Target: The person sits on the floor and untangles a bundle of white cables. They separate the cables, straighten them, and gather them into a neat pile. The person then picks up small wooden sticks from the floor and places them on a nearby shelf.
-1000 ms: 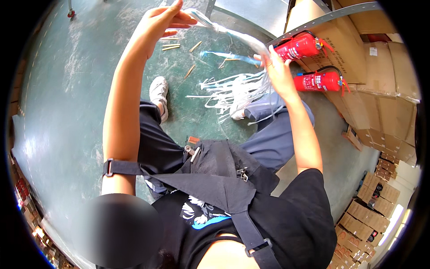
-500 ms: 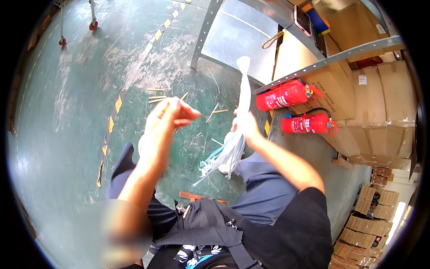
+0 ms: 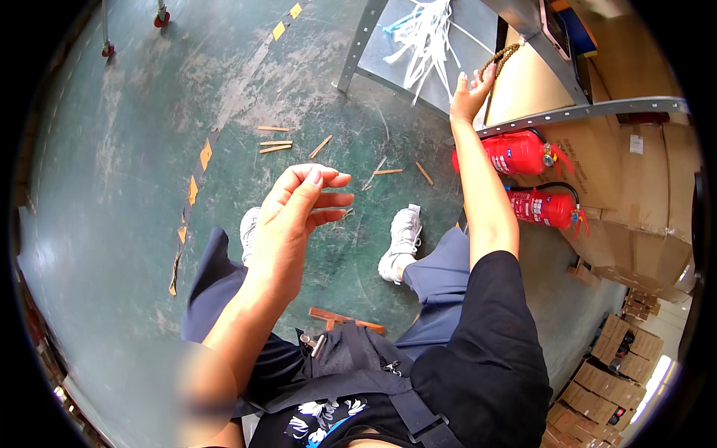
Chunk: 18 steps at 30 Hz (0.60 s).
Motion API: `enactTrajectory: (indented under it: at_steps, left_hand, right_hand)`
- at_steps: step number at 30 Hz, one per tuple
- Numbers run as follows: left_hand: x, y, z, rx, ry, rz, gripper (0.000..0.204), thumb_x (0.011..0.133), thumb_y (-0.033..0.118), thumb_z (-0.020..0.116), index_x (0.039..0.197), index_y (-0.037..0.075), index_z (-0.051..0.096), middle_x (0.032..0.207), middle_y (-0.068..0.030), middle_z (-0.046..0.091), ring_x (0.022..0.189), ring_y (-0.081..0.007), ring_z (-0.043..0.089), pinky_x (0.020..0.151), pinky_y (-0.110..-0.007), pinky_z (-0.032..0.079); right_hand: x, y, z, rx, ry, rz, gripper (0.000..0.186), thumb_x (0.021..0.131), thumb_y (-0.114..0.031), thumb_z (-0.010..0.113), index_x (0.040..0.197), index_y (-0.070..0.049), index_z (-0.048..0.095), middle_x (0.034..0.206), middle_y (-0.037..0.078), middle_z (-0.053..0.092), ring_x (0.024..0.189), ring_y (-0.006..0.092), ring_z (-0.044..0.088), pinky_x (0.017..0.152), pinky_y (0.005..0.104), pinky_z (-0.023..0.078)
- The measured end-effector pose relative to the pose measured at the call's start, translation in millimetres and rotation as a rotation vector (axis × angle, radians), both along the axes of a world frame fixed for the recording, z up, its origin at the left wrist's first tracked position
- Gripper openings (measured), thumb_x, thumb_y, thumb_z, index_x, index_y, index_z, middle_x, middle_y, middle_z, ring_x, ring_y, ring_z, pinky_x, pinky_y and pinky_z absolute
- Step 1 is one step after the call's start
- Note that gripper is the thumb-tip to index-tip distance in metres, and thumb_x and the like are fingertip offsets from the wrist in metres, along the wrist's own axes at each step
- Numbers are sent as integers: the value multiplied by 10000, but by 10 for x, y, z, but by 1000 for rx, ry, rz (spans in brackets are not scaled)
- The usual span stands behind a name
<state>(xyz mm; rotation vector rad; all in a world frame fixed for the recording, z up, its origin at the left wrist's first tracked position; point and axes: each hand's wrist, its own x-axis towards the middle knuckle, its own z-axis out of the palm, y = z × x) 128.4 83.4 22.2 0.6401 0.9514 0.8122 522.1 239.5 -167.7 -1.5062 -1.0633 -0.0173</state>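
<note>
My left hand [image 3: 295,198] is raised over the floor in front of me, its fingers loosely curved and apart, with nothing visible in them. My right hand [image 3: 472,95] reaches forward to the edge of the metal shelf [image 3: 388,56], fingers spread and palm empty. A brown beaded string [image 3: 502,58] lies right beside its fingertips; whether they touch I cannot tell. On the shelf lies a bundle of white strips [image 3: 426,37] with some light blue ones, fanned out loosely, just beyond my right hand. The bundle's far end is out of view.
Two red fire extinguishers [image 3: 515,153] stand under my right forearm, beside cardboard boxes [image 3: 642,179]. Thin wooden sticks [image 3: 276,142] are scattered on the green floor. A small wooden piece [image 3: 347,321] lies between my legs. A phone [image 3: 554,30] rests on the upper shelf beam.
My right hand has let go of the white strip bundle, which has gone from in front of me onto the shelf. The right arm has stretched forward; my left hand has shifted slightly right.
</note>
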Motion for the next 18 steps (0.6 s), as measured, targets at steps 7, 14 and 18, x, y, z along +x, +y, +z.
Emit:
enactTrajectory:
  at_steps: [7, 14, 18]
  left_hand:
    - [23, 10, 2, 18, 14, 3, 300, 944, 295, 489, 1117, 57, 545, 1117, -106, 612, 994, -228, 600, 868, -356, 472]
    - [-343, 410, -332, 412, 384, -298, 268, 969, 300, 476, 1069, 79, 592, 1092, -69, 643, 1022, -159, 605, 883, -305, 461]
    - [-910, 709, -766, 528, 760, -569, 242, 976, 250, 495, 1055, 43, 591, 1003, -65, 645, 948, -163, 615, 835, -306, 468]
  right_hand:
    - [138, -521, 315, 206, 62, 147, 505, 779, 32, 562, 1273, -52, 496, 1226, 122, 505, 1067, 242, 575, 883, 314, 450]
    - [708, -1217, -100, -47, 299, 63, 178, 856, -42, 593, 1006, -4, 504, 863, 68, 605, 805, 149, 615, 692, 256, 480]
    - [756, -1858, -999, -860, -147, 363, 306, 817, -190, 672, 1081, -57, 592, 908, 81, 648, 841, 164, 624, 774, 300, 492]
